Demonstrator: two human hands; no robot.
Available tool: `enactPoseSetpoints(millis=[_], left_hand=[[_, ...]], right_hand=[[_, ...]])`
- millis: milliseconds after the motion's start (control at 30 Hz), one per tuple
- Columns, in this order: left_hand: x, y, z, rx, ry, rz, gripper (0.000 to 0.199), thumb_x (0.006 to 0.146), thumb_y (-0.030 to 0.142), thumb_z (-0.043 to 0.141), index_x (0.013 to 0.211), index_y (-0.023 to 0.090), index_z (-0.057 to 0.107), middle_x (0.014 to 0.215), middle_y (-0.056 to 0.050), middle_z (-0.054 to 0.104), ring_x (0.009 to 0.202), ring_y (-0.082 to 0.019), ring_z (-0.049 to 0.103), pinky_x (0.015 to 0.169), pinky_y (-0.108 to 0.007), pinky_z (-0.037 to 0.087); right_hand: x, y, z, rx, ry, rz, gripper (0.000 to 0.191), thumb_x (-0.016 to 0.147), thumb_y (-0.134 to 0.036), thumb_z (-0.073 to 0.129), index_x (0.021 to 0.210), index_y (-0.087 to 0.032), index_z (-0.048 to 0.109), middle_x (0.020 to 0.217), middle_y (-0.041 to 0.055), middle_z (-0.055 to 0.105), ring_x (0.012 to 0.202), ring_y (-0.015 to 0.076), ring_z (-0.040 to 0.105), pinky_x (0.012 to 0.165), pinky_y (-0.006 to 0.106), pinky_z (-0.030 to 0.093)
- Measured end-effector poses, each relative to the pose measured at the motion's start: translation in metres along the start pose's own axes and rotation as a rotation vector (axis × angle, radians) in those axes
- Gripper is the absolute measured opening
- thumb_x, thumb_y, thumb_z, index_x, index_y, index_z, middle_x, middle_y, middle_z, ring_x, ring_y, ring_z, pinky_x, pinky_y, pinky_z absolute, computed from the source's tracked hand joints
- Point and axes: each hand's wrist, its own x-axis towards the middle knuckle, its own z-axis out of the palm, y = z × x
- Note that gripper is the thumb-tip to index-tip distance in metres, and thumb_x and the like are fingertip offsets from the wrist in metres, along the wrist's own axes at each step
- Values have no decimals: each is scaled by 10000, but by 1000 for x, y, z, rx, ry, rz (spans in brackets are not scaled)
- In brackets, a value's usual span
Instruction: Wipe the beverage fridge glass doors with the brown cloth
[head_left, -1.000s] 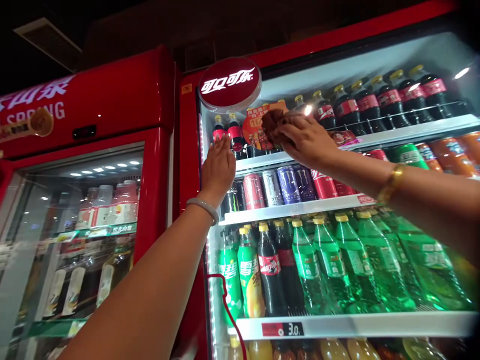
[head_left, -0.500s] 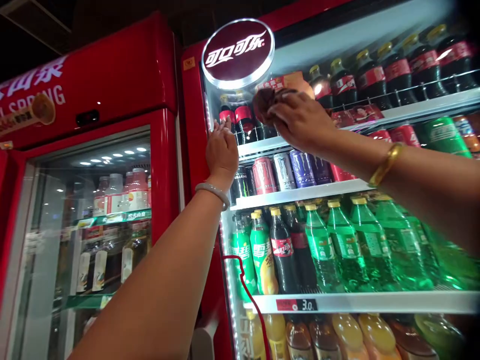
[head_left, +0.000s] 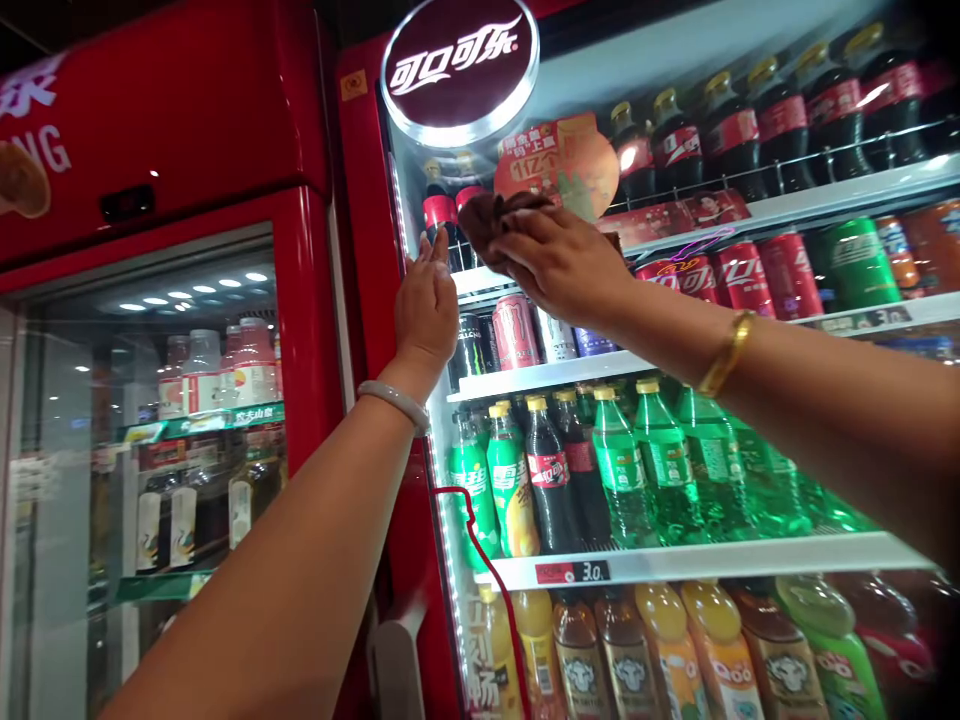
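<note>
Two red drinks coolers stood side by side under a dark ceiling, the left cooler set apart from the right cooler by a narrow pale seam. Behind the right cooler's glass door, lit shelves held rows of bottles and cans. The door's red left border rose just beside the left hand, which was raised flat toward the glass, its fingertips slightly parted and bare. A round lit sign bounded the space above, and an orange sticker lay just above the right hand. The gap between the hands was narrow; to the right, the glass ran on well past the right wrist's gold bracelet.

The brown cloth was at the upper left of the door, bunched under the right hand's fingers, which were curled together over it. Its longer visible stretch ran roughly sideways, the crumpled end pointing left toward the left hand's fingertips.
</note>
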Motion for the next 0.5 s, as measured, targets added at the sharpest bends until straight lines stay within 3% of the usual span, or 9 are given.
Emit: enactPoseSetpoints(millis=[67,100,200,267,367,433,500], left_hand=[[-9,0,-1,22,-4,-1,570,1082,369,236,1535,169,517,1601,-68,525,1561,-194,372,1332,-366,242],[-14,0,-2,36,2,-5,579,1086,390,228,1536,163,513,1603,-68,523,1559,-200,375,1335,-372,236],[-35,1,-7,75,18,13,608,1089,419,204,1554,139,476,1614,-70,507,1549,-199,394,1331,-378,251],[-54,4,-13,103,-9,56,598,1084,388,211,1577,137,436,1639,-77,469,1557,-191,377,1329,-381,260],[-80,12,-18,144,-90,113,587,1064,299,225,1612,148,373,1674,-86,405,1588,-196,308,1335,-430,244],[-88,16,-18,164,-112,106,600,1049,250,233,1637,172,322,1699,-71,355,1602,-197,266,1338,-450,229],[-90,17,-16,181,-106,76,616,1038,229,245,1651,184,287,1713,-62,324,1605,-201,258,1340,-456,226]], right_hand=[[8,-17,15,-48,85,172,360,1041,-275,419,1299,-236,667,1450,92,617,1329,309,505,1180,549,370],[8,-30,23,-59,100,183,362,1035,-248,419,1298,-227,666,1451,89,616,1326,303,500,1196,543,356],[-10,-64,31,-55,81,30,359,1042,-280,439,1317,-207,657,1442,63,622,1297,279,503,1238,492,328],[-32,-65,20,-11,21,-123,355,1040,-310,465,1332,-226,650,1453,40,621,1320,267,489,1236,478,341],[-52,-38,-7,64,-84,-254,356,1034,-306,491,1357,-278,636,1461,17,623,1339,258,489,1210,491,372],[-46,-25,-13,50,-70,-96,370,1027,-302,505,1374,-280,631,1454,45,624,1330,271,500,1189,506,383],[-31,-32,-4,5,5,175,389,1014,-275,513,1384,-255,631,1474,82,603,1338,298,494,1189,532,367]])
